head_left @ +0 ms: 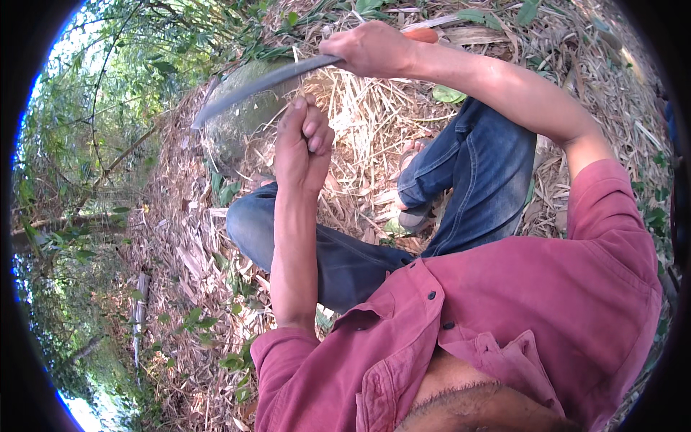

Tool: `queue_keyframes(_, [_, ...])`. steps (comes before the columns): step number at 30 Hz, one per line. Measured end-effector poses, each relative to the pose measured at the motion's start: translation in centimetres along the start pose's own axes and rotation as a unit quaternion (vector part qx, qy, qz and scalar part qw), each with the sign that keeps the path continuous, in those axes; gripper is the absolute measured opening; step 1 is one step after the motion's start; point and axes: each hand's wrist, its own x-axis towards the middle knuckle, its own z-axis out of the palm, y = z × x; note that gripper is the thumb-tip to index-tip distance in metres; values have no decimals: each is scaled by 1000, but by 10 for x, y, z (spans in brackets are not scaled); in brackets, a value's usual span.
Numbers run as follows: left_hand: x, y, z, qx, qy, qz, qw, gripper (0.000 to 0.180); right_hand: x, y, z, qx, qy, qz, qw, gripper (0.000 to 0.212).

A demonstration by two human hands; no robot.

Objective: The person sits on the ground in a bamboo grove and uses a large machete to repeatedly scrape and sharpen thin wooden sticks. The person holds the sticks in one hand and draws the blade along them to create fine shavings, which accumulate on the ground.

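Note:
My right hand (371, 50) is closed round a machete, whose long grey blade (263, 85) reaches out to the left and slightly down. An orange handle end (421, 34) shows behind that wrist. Just below the blade, my left hand (306, 133) is held up with its fingers curled in a pinch. From its fingertips a thin pale strip (298, 83) seems to rise toward the blade. Whether blade and strip touch I cannot tell. Pale shavings (360, 108) lie on the ground beyond my left hand.
A rounded grey-green stone (248, 108) sits behind the blade. My bent legs in blue jeans (482, 173) and a sandalled foot (414, 216) are below the shavings. Dry leaf litter (187, 216) covers the ground, with leafy bamboo-like growth (86, 108) at the left.

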Motion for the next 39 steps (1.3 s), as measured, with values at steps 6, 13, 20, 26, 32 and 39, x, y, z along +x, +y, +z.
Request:
queue_keyframes(6, [-1, -2, 2, 0, -13, -8, 1000, 15, -3, -4, -8, 25, -44, 16, 999, 15])
queue_keyframes(13, [-5, -2, 4, 27, -12, 6, 1000, 16, -2, 6, -4, 44, -22, 29, 998, 19])
queue_keyframes(20, [-3, 0, 2, 12, 8, 11, 1000, 16, 0, 0, -7, 76, -59, 38, 995, 17])
queue_keyframes(26, [-6, -3, 3, -2, -15, 8, 1000, 16, -1, -14, -10, 67, -30, 5, 997, 15])
queue_keyframes(32, [-4, -1, 4, 9, 16, 13, 1000, 17, 3, -5, -4, 65, -29, 23, 997, 19])
queue_keyframes(39, [-5, 0, 2, -46, 4, 7, 999, 16, 2, -12, -8, 68, -32, -15, 997, 19])
